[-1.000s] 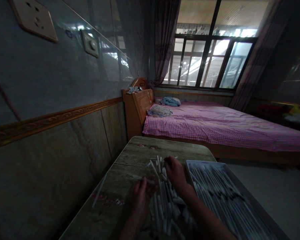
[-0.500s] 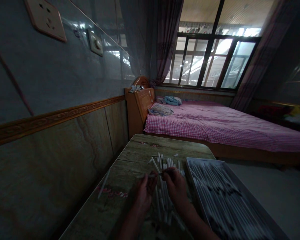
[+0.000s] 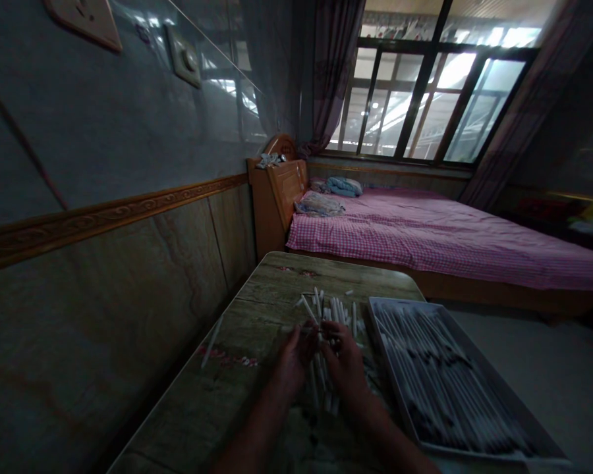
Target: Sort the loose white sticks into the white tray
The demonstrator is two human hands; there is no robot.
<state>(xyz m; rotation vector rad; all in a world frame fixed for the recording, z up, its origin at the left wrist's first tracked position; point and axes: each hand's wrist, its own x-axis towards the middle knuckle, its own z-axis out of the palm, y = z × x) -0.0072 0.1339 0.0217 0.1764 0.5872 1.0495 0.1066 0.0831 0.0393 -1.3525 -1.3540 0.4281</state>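
Note:
My left hand (image 3: 295, 355) is closed in a pinch around a thin white stick, mostly covered by the fingers. My right hand (image 3: 344, 359) meets it fingertip to fingertip, pinching something small that the dim light and fingers hide. Beneath and beyond both hands, a loose bunch of white sticks (image 3: 337, 308) lies on the wood-patterned table (image 3: 247, 303). To the right of my right hand is a shallow white tray (image 3: 395, 401) filled with rows of long white sticks (image 3: 445, 382) that have dark parts.
A single white stick (image 3: 211, 342) lies near the table's left edge. The tiled wall (image 3: 178, 263) runs close along that side. Beyond the table stands a bed with a pink checked sheet (image 3: 400, 237) and a wooden headboard (image 3: 277, 197), below a window (image 3: 405, 99).
My hands have come together, and the white stick and small dark piece that showed between them are now mostly covered by fingers. The view has tilted slightly downward.

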